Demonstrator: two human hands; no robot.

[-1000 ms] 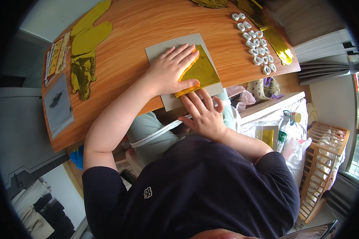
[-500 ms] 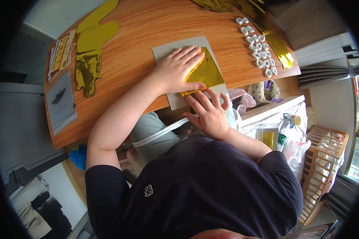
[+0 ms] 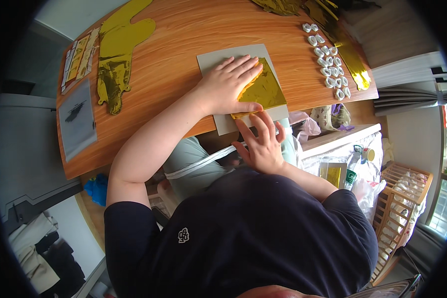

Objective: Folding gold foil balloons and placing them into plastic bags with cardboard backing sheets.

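The left hand point(image 3: 227, 85) is lying flat, fingers spread, pressing a shiny, crinkled gold foil point(image 3: 263, 90) square onto a smooth grey mat point(image 3: 218, 57) at the wooden table's point(image 3: 184, 30) near edge. The right hand point(image 3: 260, 141) is resting open, fingertips touching the foil's near edge, gripping nothing. Small white clips point(image 3: 328, 62) are lying in rows near a gold foil strip point(image 3: 355, 62). A long foil shape point(image 3: 116, 47) is lying well apart, on the left.

gold foil balloon point(image 3: 118, 47), white clips point(image 3: 329, 63), grey sleeve point(image 3: 77, 119)
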